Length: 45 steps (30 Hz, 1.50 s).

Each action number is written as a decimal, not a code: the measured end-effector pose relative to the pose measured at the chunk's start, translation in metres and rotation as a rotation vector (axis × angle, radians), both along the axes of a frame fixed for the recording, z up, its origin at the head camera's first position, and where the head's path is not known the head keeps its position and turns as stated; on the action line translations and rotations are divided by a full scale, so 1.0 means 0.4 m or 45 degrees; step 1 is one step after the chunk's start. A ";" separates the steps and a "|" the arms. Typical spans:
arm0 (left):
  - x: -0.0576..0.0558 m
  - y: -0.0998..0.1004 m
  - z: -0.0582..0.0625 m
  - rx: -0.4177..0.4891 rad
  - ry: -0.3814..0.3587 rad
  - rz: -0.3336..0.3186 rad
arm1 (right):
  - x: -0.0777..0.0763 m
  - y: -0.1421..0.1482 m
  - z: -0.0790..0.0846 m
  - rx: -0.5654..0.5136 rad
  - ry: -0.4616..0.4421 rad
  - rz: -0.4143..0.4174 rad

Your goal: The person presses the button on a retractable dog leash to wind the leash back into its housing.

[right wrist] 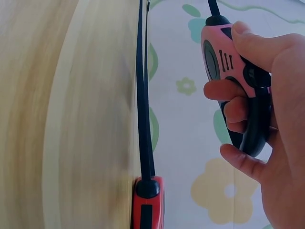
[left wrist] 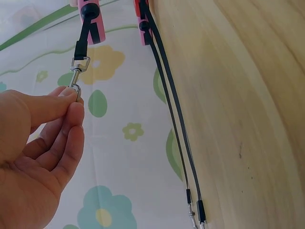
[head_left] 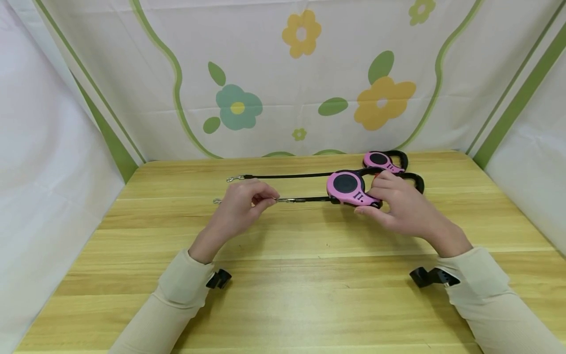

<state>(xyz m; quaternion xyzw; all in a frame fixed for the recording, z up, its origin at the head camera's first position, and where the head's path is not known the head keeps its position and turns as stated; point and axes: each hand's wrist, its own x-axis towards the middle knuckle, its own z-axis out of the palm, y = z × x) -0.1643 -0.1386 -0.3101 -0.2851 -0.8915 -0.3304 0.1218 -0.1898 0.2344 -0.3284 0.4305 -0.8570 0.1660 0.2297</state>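
Note:
A pink and black retractable dog leash (head_left: 346, 183) is held above the table by my right hand (head_left: 400, 206). In the right wrist view, its fingers go through the black handle (right wrist: 257, 126), and the thumb lies along the top of the casing. My left hand (head_left: 240, 204) pinches the leash's silver metal clip (left wrist: 76, 88) between thumb and fingertips. The short black strap (head_left: 311, 199) runs from the clip to the casing. Behind the right hand is a red retractable leash (right wrist: 148, 205), mostly hidden in the head view.
Farther back lies another pink leash (head_left: 379, 159), its black strap (head_left: 287, 176) stretched left to a metal clip (head_left: 234, 178). The red leash's clip (head_left: 216, 201) shows beside the left hand. A flower-printed cloth (head_left: 274, 128) rises behind the wooden table (head_left: 283, 295).

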 end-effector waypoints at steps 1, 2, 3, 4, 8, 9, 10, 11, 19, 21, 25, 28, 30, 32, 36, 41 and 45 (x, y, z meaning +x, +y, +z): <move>0.000 0.000 -0.001 0.001 0.006 -0.002 | 0.000 -0.001 0.000 -0.001 0.001 0.001; 0.001 0.001 -0.001 0.004 0.012 -0.005 | 0.001 -0.002 0.000 -0.005 -0.003 0.005; 0.001 0.002 -0.001 0.008 0.018 -0.008 | 0.001 -0.002 0.000 -0.008 -0.008 0.008; 0.002 0.003 -0.001 0.012 0.028 -0.009 | 0.002 -0.003 0.000 -0.009 -0.011 0.010; 0.006 0.006 0.002 0.033 0.070 -0.010 | 0.003 -0.006 -0.002 -0.021 -0.026 0.016; 0.006 0.007 0.002 0.039 0.078 -0.009 | 0.003 -0.006 -0.002 -0.021 -0.028 0.016; 0.007 0.007 0.002 0.042 0.087 -0.008 | 0.003 -0.007 -0.001 -0.022 -0.028 0.016; 0.007 0.008 0.002 0.046 0.092 -0.010 | 0.003 -0.007 -0.001 -0.022 -0.028 0.015; 0.006 0.013 -0.005 0.065 0.073 -0.055 | 0.006 -0.011 0.003 0.010 -0.046 -0.003; 0.006 0.014 -0.007 0.070 0.066 -0.063 | 0.007 -0.011 0.003 0.017 -0.056 -0.006; 0.007 0.019 -0.011 0.078 0.068 -0.074 | 0.007 -0.012 0.002 0.016 -0.070 -0.003; 0.009 0.020 -0.014 0.090 0.071 -0.086 | 0.008 -0.013 0.001 0.012 -0.080 0.004; 0.009 0.021 -0.016 0.097 0.070 -0.094 | 0.007 -0.015 0.000 0.008 -0.080 0.008; 0.010 0.022 -0.016 0.099 0.072 -0.100 | 0.007 -0.017 -0.001 0.003 -0.076 0.018; 0.011 0.024 -0.019 0.098 0.080 -0.107 | 0.005 -0.021 -0.003 -0.016 -0.057 0.050; 0.011 0.031 -0.021 0.090 0.081 -0.129 | 0.004 -0.024 -0.005 -0.033 -0.045 0.093; 0.013 0.037 -0.021 0.078 0.075 -0.144 | 0.006 -0.029 -0.005 -0.019 -0.050 0.096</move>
